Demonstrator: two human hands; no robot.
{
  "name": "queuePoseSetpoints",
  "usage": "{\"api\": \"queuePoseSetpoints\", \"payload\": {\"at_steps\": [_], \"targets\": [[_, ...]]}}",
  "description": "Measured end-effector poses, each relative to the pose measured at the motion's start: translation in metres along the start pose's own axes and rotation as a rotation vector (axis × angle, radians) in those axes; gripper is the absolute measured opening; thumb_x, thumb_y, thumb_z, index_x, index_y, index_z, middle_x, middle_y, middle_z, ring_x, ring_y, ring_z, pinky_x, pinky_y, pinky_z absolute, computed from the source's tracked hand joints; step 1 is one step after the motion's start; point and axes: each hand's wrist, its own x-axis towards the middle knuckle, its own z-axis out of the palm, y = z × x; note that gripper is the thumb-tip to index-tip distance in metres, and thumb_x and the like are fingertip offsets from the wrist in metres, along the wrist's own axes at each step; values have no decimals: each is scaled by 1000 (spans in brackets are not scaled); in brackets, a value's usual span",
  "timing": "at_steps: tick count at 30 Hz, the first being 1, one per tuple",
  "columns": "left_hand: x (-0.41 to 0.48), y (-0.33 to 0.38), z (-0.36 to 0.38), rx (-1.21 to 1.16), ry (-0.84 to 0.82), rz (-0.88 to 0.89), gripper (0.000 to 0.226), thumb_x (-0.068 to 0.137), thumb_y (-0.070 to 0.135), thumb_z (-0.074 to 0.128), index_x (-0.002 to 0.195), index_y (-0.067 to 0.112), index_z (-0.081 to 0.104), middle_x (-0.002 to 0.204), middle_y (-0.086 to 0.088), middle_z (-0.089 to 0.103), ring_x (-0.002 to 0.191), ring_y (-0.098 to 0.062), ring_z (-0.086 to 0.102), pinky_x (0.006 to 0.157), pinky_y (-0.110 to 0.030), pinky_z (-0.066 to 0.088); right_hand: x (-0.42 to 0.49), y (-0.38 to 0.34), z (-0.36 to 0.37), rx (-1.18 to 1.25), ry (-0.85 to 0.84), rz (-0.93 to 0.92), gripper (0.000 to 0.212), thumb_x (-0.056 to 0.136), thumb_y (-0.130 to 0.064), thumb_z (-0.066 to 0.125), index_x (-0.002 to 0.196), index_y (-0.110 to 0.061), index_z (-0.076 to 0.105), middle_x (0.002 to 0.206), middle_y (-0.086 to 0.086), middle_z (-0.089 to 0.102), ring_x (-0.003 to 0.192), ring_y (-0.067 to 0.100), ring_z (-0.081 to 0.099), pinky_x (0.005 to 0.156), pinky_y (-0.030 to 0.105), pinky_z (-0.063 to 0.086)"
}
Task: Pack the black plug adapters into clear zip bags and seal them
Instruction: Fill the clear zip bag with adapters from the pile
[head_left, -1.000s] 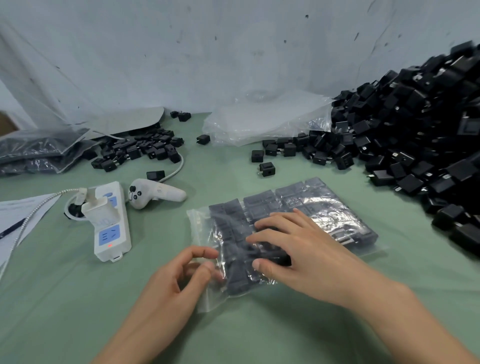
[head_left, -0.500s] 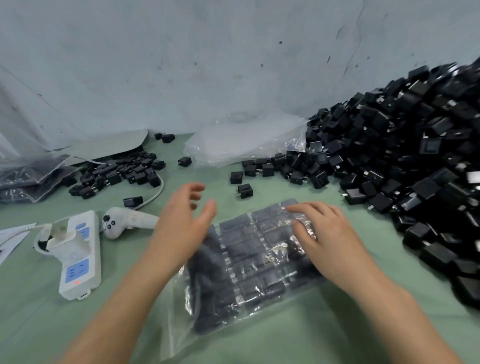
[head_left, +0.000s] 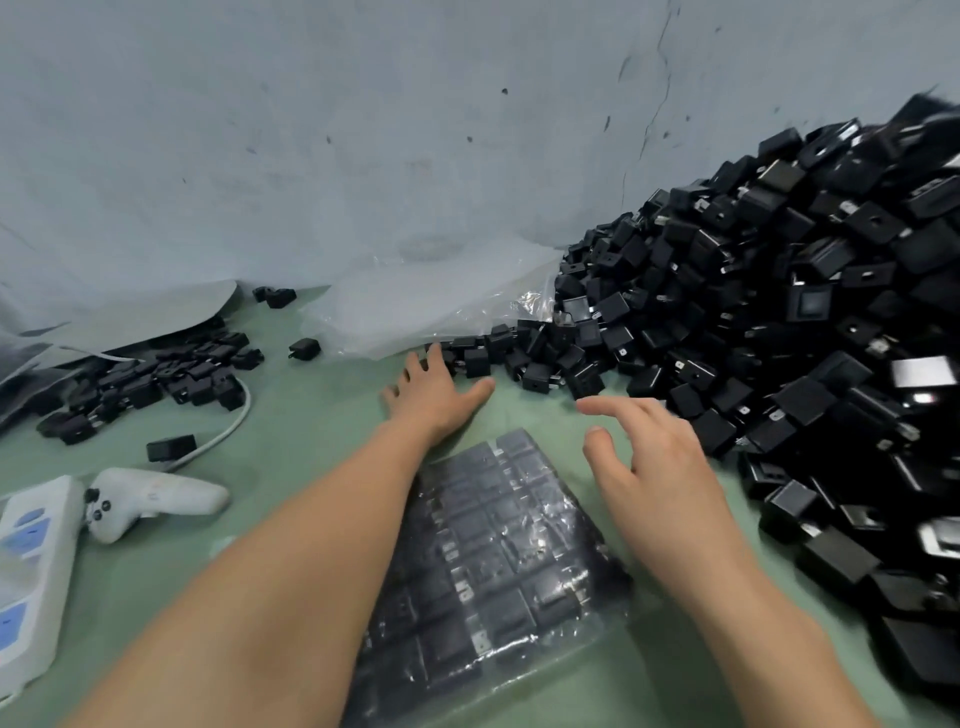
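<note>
A clear zip bag (head_left: 493, 561) packed with rows of black plug adapters lies flat on the green table between my forearms. My left hand (head_left: 434, 392) is stretched far forward with fingers spread, its fingertips at the near edge of the big adapter heap (head_left: 779, 338), next to the pile of clear empty bags (head_left: 431, 301). My right hand (head_left: 654, 467) hovers open above the table, just right of the filled bag's top, holding nothing.
A smaller scatter of black adapters (head_left: 150, 379) lies at the left. A white power strip (head_left: 31, 566), a white controller (head_left: 150, 499) and a white cable (head_left: 223, 431) sit at the near left. A grey wall stands behind.
Both hands have let go of the filled bag. My left hand has reached forward to the edge of the heap, and my right hand has lifted off the bag. The view has shifted right.
</note>
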Motion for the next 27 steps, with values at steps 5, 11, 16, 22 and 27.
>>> {"api": "queuePoseSetpoints", "payload": {"at_steps": [5,11,16,22,27], "targets": [[21,15,1,49,21,48,91,80,78,49,151,26,24,156,-13,23,142,-39,25,112,-58,30,2,3,-2,41,-1,5,31,98,-33,40,121,-44,56,120,-30,46,114,-7,29,95,23,27],[30,12,6,121,130,216,76,75,71,42,139,32,39,142,-5,39,129,-35,37,99,-52,44,5,6,-4,46,25,8,28,98,-31,41,116,-45,57,117,-28,47,114,-3,33,91,22,27],[31,-3,11,145,256,395,57,78,63,40,122,29,45,127,0,48,112,-25,46,81,-41,47,7,6,-5,42,32,3,29,97,-31,42,117,-42,60,117,-29,47,113,-5,34,87,20,28],[36,-5,14,157,280,405,60,81,66,39,129,30,40,127,1,49,112,-26,49,77,-40,46,10,0,3,35,36,-7,29,97,-31,42,115,-42,61,116,-30,48,111,-3,36,86,20,30],[41,4,10,273,192,359,72,81,76,32,141,35,35,139,-3,46,124,-30,44,84,-44,47,10,-11,16,41,13,-55,30,94,-34,40,115,-43,60,115,-29,47,112,-5,36,91,22,28]]}}
